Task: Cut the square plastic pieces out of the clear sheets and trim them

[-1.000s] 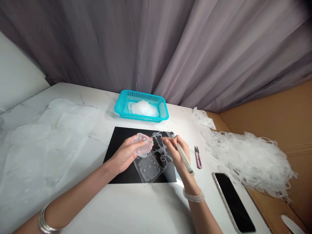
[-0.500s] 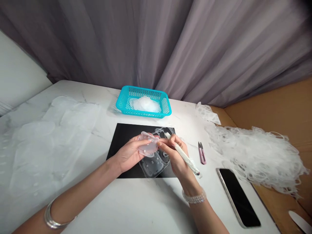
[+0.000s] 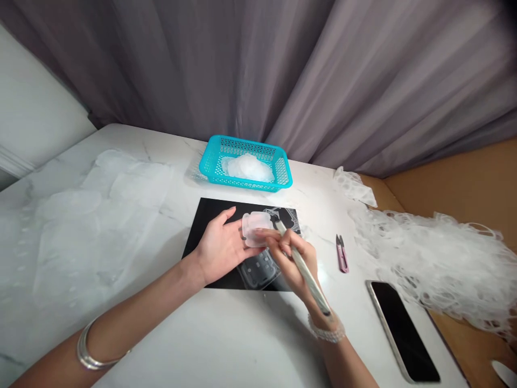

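Note:
My left hand (image 3: pixel 226 240) is turned palm up with the thumb spread away. Across its fingers lies a translucent frosted plastic piece (image 3: pixel 257 222) with a wavy outline. In my right hand (image 3: pixel 297 261) is a pale, marbled pen-like tool (image 3: pixel 304 269), slanting back over the wrist. The right fingertips also touch the plastic piece. Beneath both hands is a black mat (image 3: pixel 202 226). A clear sheet with a cut outline (image 3: pixel 258 271) lies on the mat, partly covered by the hands.
Behind the mat stands a turquoise basket (image 3: pixel 246 186) holding frosted pieces (image 3: pixel 250 167). Thread snips (image 3: pixel 342 254) and a phone (image 3: pixel 404 331) lie to the right, beside a heap of clear plastic offcuts (image 3: pixel 436 264). Translucent sheets (image 3: pixel 89 221) cover the table's left side.
The left thumb has lifted off the plastic piece and that hand has opened flat. The piece has turned and shifted toward the left fingertips. The tool stays in the right hand.

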A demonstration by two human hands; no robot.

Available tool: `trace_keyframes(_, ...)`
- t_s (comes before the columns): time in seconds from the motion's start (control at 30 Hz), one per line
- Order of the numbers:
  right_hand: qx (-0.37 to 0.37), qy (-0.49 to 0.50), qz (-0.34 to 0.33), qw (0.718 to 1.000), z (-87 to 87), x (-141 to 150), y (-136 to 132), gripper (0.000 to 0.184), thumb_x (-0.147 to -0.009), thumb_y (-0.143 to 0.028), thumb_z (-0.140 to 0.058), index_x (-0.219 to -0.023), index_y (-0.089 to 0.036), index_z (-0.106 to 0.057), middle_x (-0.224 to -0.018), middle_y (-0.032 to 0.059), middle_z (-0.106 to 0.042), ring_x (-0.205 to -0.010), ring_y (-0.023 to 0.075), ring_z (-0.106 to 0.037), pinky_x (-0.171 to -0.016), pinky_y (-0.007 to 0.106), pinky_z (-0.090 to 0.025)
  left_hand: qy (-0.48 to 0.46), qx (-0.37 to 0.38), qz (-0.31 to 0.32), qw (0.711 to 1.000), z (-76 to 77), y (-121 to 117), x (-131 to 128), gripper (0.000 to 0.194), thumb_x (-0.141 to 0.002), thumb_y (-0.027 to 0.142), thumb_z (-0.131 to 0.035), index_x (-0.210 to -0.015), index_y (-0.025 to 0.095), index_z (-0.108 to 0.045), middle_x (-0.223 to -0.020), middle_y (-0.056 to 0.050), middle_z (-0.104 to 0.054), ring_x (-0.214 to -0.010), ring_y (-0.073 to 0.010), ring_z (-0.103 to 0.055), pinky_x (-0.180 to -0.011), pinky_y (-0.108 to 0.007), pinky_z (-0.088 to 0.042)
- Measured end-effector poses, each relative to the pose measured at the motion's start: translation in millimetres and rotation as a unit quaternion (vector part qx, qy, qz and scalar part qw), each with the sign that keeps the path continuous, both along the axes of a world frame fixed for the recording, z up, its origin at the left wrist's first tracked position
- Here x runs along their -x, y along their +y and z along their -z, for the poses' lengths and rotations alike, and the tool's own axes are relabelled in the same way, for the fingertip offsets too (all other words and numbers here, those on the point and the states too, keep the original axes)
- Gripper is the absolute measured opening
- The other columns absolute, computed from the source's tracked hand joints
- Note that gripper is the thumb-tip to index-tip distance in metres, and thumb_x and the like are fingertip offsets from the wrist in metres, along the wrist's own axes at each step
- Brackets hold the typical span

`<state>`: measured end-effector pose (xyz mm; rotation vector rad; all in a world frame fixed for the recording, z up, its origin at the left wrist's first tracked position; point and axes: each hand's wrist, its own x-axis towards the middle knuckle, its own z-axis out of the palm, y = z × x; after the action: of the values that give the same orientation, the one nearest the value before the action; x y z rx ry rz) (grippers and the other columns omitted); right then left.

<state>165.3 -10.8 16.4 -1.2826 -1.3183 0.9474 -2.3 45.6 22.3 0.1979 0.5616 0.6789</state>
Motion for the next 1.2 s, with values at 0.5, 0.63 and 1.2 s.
trace_keyframes(0.5, -0.024, 0.175, 0.118, 0.977, 4.5, -22, 11, 0.035, -0.084, -0.019, -0.068, -0.067, -0.025, -0.038, -0.087, 0.0047, -0.079, -0.100, 0.0250, -0.072, -0.100, 0.046, -0.044, -0.066, -0.029, 0.033, 0.997, -4.1, -2, 3, 0.065, -0.096, 0.052, -0.036, -0.138, 0.005, -0.052, -0.138, -0.021, -0.060, -0.130, -0.0372, -0.055, -0.111, -0.053, -0.037)
trace_keyframes(0.63, 0.001, 0.205, 0.107, 0.973, 3.5, -24, 12, 0.034, -0.084, -0.019, -0.069, -0.068, -0.025, -0.039, -0.086, 0.0049, -0.079, -0.093, 0.0228, -0.073, -0.099, 0.045, -0.045, -0.065, -0.029, 0.039, 0.997, -6.1, -3, 3, 0.064, -0.096, 0.051, -0.035, -0.138, 0.005, -0.052, -0.137, -0.021, -0.060, -0.130, -0.0371, -0.054, -0.111, -0.054, -0.037)
trace_keyframes(1.2, 0.052, 0.228, 0.056, 0.971, 4.6, -23, 13, 0.034, -0.085, -0.034, -0.071, -0.070, -0.024, -0.043, -0.091, 0.0052, -0.077, -0.089, 0.0235, -0.073, -0.086, 0.040, -0.055, -0.017, -0.056, 0.037, 0.998, 1.0, -6, -1, 0.054, -0.097, 0.044, -0.044, -0.133, 0.007, -0.058, -0.137, -0.020, -0.060, -0.128, -0.0353, -0.057, -0.110, -0.052, -0.041)
